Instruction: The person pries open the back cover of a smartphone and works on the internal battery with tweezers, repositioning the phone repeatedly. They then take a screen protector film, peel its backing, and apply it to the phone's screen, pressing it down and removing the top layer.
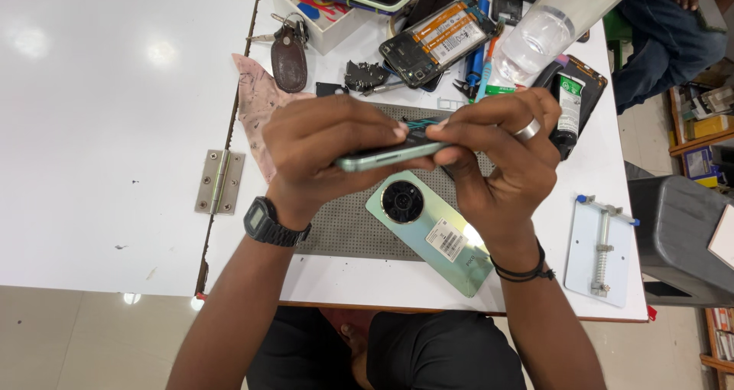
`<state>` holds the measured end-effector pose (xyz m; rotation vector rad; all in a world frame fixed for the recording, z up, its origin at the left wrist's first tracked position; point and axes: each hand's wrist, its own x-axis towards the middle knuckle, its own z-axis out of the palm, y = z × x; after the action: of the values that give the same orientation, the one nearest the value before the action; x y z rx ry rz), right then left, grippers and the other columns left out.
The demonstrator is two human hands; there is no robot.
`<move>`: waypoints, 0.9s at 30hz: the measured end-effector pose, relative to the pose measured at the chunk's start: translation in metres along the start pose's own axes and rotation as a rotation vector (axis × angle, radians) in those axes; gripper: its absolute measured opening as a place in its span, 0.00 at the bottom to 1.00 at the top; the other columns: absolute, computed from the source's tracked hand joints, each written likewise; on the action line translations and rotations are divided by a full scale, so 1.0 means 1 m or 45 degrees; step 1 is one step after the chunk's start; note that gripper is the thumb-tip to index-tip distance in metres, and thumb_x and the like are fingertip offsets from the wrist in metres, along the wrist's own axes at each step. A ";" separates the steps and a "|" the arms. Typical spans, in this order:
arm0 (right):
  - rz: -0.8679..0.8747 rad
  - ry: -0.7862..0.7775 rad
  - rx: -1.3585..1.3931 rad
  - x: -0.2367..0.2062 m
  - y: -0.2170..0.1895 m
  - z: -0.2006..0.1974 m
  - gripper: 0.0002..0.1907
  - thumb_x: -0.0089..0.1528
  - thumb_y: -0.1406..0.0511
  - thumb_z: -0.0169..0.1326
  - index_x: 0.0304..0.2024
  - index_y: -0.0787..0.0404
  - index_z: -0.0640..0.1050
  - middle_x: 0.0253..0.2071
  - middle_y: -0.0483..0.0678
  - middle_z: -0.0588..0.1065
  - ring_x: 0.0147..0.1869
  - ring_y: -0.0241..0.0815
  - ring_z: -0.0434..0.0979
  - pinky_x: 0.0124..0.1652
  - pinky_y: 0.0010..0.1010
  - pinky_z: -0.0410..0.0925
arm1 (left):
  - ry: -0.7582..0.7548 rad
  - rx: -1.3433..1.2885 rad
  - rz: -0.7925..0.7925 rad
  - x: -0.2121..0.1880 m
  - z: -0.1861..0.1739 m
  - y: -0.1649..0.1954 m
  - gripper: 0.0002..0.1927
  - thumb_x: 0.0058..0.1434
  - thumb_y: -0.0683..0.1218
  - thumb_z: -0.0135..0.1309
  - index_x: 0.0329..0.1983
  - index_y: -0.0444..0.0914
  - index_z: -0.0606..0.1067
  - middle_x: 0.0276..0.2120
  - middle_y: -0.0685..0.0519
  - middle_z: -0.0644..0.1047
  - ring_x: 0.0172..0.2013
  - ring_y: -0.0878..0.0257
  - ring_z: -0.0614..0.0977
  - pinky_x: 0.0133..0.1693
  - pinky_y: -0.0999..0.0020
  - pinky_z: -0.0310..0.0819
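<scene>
Both hands grip one slim pale-green phone body (386,155) edge-on above the grey perforated mat (344,229), the left hand (325,149) pinching one end and the right hand (501,149) the other, thumbs meeting at its upper edge. Even, gentle thumb pressure along that seam seems wise. One green back cover with a round camera ring (428,229) lies below on the white worktop (115,130); one opened phone (436,42) sits farther off.
</scene>
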<state>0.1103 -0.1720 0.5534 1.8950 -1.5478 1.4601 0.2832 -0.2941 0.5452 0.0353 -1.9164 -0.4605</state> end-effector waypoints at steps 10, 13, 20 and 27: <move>0.636 0.210 0.462 -0.027 0.017 0.023 0.13 0.73 0.63 0.59 0.50 0.68 0.82 0.42 0.44 0.74 0.42 0.29 0.72 0.43 0.19 0.66 | 0.192 -0.535 -0.339 0.006 0.011 -0.007 0.37 0.60 0.58 0.72 0.61 0.37 0.66 0.45 0.55 0.80 0.48 0.71 0.84 0.50 0.78 0.83; 0.773 0.289 0.741 -0.025 0.026 0.024 0.14 0.74 0.62 0.58 0.51 0.69 0.81 0.39 0.43 0.75 0.41 0.29 0.70 0.44 0.20 0.65 | 0.143 -0.593 -0.702 0.002 0.028 -0.014 0.29 0.59 0.52 0.70 0.56 0.35 0.73 0.40 0.53 0.83 0.41 0.69 0.86 0.43 0.76 0.83; 0.882 0.153 0.909 -0.018 0.025 0.009 0.19 0.66 0.57 0.57 0.52 0.64 0.80 0.35 0.41 0.78 0.32 0.27 0.70 0.30 0.17 0.62 | 0.128 -0.661 -0.769 -0.018 0.040 -0.028 0.17 0.65 0.47 0.66 0.52 0.33 0.80 0.41 0.50 0.85 0.42 0.67 0.87 0.46 0.74 0.86; 0.568 0.110 0.561 -0.024 0.040 0.005 0.15 0.74 0.62 0.59 0.49 0.71 0.79 0.37 0.43 0.72 0.38 0.28 0.69 0.40 0.18 0.65 | 0.027 -0.571 -0.679 -0.018 0.044 -0.020 0.15 0.64 0.46 0.67 0.48 0.33 0.81 0.37 0.51 0.85 0.37 0.68 0.86 0.40 0.74 0.84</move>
<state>0.0805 -0.1775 0.5169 1.7292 -1.8004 2.1992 0.2467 -0.2951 0.5088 0.2600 -1.7303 -1.2325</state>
